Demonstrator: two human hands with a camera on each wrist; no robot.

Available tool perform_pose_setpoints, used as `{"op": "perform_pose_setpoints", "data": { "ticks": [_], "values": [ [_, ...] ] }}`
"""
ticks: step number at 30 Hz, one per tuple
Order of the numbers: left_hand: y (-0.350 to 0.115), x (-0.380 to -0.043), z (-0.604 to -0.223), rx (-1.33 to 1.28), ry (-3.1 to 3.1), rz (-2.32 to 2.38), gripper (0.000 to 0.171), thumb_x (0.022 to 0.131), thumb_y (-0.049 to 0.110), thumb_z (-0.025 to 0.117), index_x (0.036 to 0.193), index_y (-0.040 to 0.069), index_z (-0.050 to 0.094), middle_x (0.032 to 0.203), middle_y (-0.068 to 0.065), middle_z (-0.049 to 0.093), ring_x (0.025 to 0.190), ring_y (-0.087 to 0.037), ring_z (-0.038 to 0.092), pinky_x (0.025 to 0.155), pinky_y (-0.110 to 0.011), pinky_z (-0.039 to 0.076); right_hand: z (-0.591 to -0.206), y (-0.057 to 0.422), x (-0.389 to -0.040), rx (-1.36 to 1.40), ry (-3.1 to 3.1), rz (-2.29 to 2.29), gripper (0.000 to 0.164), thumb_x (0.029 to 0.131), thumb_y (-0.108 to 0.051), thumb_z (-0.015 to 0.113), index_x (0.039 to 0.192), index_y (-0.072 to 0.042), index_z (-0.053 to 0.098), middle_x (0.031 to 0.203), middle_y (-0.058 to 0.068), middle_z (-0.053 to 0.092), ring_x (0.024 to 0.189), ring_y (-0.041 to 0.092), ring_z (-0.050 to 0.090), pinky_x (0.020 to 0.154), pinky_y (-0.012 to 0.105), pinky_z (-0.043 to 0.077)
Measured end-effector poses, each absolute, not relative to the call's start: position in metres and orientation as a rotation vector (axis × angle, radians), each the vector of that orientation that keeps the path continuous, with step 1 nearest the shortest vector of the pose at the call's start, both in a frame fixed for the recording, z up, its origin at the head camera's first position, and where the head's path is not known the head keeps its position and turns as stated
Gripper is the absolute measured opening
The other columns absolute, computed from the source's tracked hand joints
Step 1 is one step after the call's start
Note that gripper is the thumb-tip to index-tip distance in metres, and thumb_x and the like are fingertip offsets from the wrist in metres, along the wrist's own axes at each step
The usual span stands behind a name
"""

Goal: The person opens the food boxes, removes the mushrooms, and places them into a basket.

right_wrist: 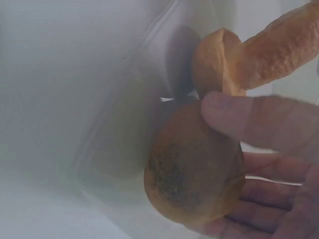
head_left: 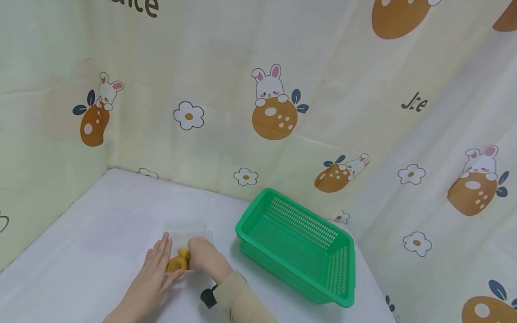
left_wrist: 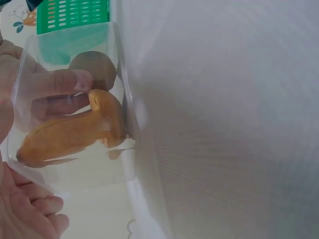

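A clear plastic box (head_left: pixel 191 234) stands on the table with toy bread in it. My left hand (head_left: pixel 155 264) lies along its left side, fingers straight and the thumb at the front. Inside the box my right hand (head_left: pixel 207 256) holds a round bun (right_wrist: pixel 192 169) with dark specks on top, thumb on one side and fingers on the other. Beside the bun lies a golden-brown bread piece (head_left: pixel 177 264) with a long body and a rounded, curled end. Through the box wall in the left wrist view, the bread (left_wrist: pixel 65 137) and the bun (left_wrist: pixel 102 67) both show.
To the right of the box is a green plastic basket (head_left: pixel 299 287) with perforated walls, set at an angle. A white cloth (head_left: pixel 117 220) covers the table. Behind hangs a curtain (head_left: pixel 218 148) printed with rabbits and flowers.
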State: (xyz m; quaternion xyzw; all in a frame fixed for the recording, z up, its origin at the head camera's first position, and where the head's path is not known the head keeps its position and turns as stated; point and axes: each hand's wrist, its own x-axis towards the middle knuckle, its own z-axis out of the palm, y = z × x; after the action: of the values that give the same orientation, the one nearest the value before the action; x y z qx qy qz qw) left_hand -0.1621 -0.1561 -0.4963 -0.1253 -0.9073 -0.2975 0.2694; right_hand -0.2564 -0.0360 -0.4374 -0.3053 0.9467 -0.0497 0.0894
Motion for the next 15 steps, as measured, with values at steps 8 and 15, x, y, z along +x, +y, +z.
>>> {"op": "perform_pose_setpoints", "data": {
  "ticks": [8, 15],
  "values": [
    [-0.152, -0.163, -0.492, -0.338, -2.458, -0.832, 0.077, 0.090, 0.030, 0.059, 0.140, -0.013, 0.019, 0.150, -0.024, 0.011, 0.136, -0.037, 0.012, 0.110, -0.036, -0.002, -0.422, -0.028, -0.254, -0.965, 2.874, -0.104, 0.029, 0.069, -0.013, 0.082, 0.082, -0.009, 0.056, 0.068, -0.005, 0.048, 0.060, 0.008, 0.044, 0.055, 0.018, 0.039],
    [-0.155, -0.162, -0.488, -0.315, -2.573, -0.844, 0.080, 0.090, 0.032, 0.059, 0.139, -0.016, 0.018, 0.148, -0.029, 0.012, 0.129, -0.050, 0.021, 0.104, -0.057, 0.015, -0.366, -0.003, -0.248, -0.986, 2.966, -0.215, 0.038, 0.070, -0.007, 0.079, 0.104, -0.006, 0.062, 0.084, -0.002, 0.056, 0.073, 0.009, 0.050, 0.066, 0.019, 0.045]
  ]
}}
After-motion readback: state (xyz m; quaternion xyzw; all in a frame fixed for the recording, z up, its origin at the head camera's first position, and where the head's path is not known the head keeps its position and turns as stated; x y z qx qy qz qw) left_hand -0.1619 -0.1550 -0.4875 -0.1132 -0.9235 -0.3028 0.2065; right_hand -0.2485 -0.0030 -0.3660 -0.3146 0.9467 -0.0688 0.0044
